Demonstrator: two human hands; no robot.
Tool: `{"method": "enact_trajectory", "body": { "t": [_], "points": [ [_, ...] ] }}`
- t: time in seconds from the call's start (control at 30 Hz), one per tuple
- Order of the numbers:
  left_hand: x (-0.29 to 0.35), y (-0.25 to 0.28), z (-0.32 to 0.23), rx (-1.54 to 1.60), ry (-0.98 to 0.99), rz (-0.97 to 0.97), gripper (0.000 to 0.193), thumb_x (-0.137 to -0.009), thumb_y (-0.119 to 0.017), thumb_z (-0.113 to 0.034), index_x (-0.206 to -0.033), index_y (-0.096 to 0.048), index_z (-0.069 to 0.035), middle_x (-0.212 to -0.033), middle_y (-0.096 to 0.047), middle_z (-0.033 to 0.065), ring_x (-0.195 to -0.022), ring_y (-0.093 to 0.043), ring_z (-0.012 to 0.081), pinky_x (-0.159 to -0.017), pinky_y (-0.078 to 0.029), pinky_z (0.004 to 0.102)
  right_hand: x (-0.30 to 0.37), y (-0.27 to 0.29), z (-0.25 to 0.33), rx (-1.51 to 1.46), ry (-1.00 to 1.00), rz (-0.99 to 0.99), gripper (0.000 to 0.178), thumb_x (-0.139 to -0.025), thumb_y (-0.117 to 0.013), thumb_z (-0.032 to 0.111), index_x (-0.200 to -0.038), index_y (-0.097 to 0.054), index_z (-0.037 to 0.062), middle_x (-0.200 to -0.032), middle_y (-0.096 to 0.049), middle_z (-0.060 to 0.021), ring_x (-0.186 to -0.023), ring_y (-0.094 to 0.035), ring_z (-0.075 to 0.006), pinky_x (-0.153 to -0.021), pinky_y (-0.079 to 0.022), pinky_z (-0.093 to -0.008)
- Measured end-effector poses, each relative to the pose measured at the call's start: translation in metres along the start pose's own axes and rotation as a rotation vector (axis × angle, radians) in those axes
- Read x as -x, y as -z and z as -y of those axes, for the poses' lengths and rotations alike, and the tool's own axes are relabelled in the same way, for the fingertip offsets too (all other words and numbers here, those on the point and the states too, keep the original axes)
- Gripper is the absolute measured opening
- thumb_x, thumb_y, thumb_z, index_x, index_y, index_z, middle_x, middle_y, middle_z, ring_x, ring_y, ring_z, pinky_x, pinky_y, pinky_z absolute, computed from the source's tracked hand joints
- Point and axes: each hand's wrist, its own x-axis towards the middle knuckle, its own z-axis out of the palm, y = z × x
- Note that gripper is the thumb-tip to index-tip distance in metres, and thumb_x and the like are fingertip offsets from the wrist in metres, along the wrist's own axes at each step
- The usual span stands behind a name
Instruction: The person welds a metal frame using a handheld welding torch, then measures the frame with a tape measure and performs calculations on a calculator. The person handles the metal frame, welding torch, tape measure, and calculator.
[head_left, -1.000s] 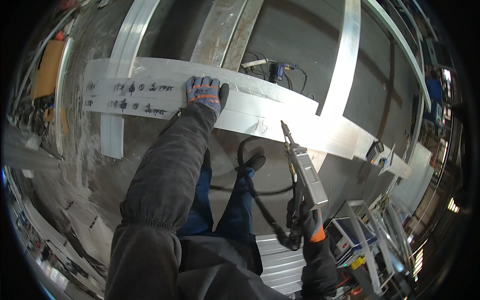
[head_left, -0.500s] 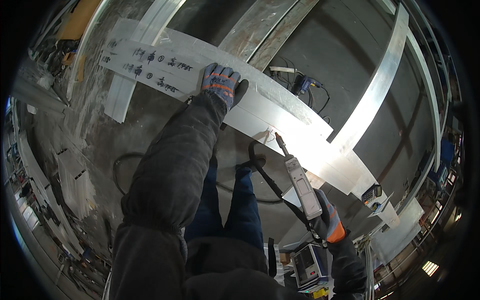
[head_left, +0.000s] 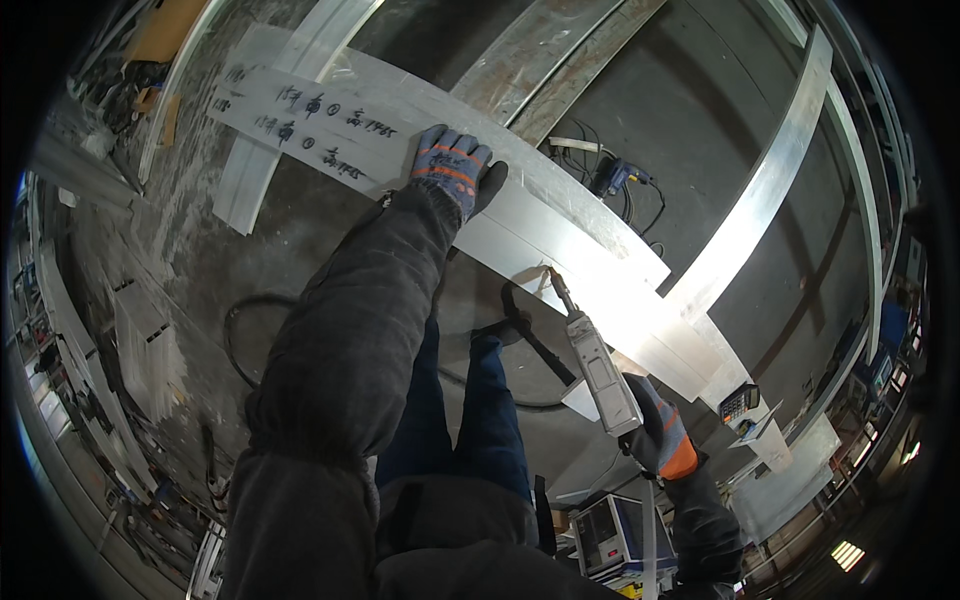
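Observation:
My left hand [head_left: 452, 170], in a grey glove with orange stripes, rests flat on a long silvery metal sheet [head_left: 570, 270] with black handwriting at its left end. The glove's fingers are stretched out and hold nothing. My right hand [head_left: 660, 432], in a matching glove, is closed around the rear of a handheld welding gun [head_left: 603, 372] with a boxy grey body. Its thin copper-coloured nozzle [head_left: 553, 278] points at the sheet's near edge, beside a small mark. Whether the tip touches the metal I cannot tell. The glove's lower fingers are hidden.
Metal strips [head_left: 765, 175] cross beneath and beyond the sheet. A blue corded power tool [head_left: 615, 178] lies behind it. A calculator [head_left: 738, 402] sits at its right end. Near my right forearm stands a boxy machine [head_left: 605, 535]. A dark hose [head_left: 262, 300] curves over the floor.
The gun has shifted slightly left, its nozzle closer to the mark at the sheet's edge. My left hand stays on the sheet. The whole view has moved a little.

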Motion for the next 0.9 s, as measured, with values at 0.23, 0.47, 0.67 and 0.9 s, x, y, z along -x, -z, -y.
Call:
{"method": "enact_trajectory", "body": {
  "t": [0.23, 0.47, 0.67, 0.9],
  "points": [
    [-0.004, 0.003, -0.003, 0.036, 0.011, -0.029, 0.035, -0.097, -0.061, -0.047, -0.101, -0.074, -0.014, -0.106, -0.071, 0.0095, -0.111, -0.064, 0.028, -0.115, -0.036, 0.0464, -0.005, 0.01, -0.005, -0.025, 0.038, 0.003, 0.061, -0.086, -0.069, 0.002, -0.145, -0.051, -0.0017, -0.127, -0.068, -0.0231, -0.115, -0.071, -0.0386, -0.096, -0.056, -0.0406],
    [-0.003, 0.0, -0.003, 0.014, 0.022, -0.028, 0.035, -0.097, -0.06, -0.047, -0.101, -0.073, -0.014, -0.107, -0.072, 0.0082, -0.111, -0.064, 0.0265, -0.115, -0.036, 0.046, -0.004, 0.014, -0.013, 0.064, 0.133, -0.025, 0.061, -0.089, -0.068, 0.007, -0.146, -0.051, -0.0031, -0.123, -0.066, -0.0221, -0.105, -0.071, -0.0333, -0.089, -0.056, -0.04],
    [-0.004, 0.006, -0.005, 0.029, 0.009, -0.037, 0.035, -0.097, -0.061, -0.046, -0.103, -0.074, -0.014, -0.106, -0.071, 0.0077, -0.112, -0.063, 0.0262, -0.115, -0.035, 0.0451, 0.002, 0.018, -0.012, 0.1, 0.164, -0.034, 0.067, -0.085, -0.072, 0.006, -0.147, -0.05, -0.0029, -0.129, -0.064, -0.0238, -0.117, -0.067, -0.0394, -0.097, -0.054, -0.0418],
    [-0.001, 0.01, -0.004, -0.003, -0.003, -0.003, 0.028, -0.098, -0.061, -0.037, -0.108, -0.073, -0.014, -0.116, -0.07, 0.0072, -0.122, -0.06, 0.0285, -0.116, -0.036, 0.0481, 0.019, 0.009, -0.013, -0.125, 0.255, -0.086, 0.057, -0.101, -0.063, 0.023, -0.15, -0.047, -0.0021, -0.121, -0.067, -0.017, -0.105, -0.07, -0.0253, -0.088, -0.056, -0.0379]
  ]
}}
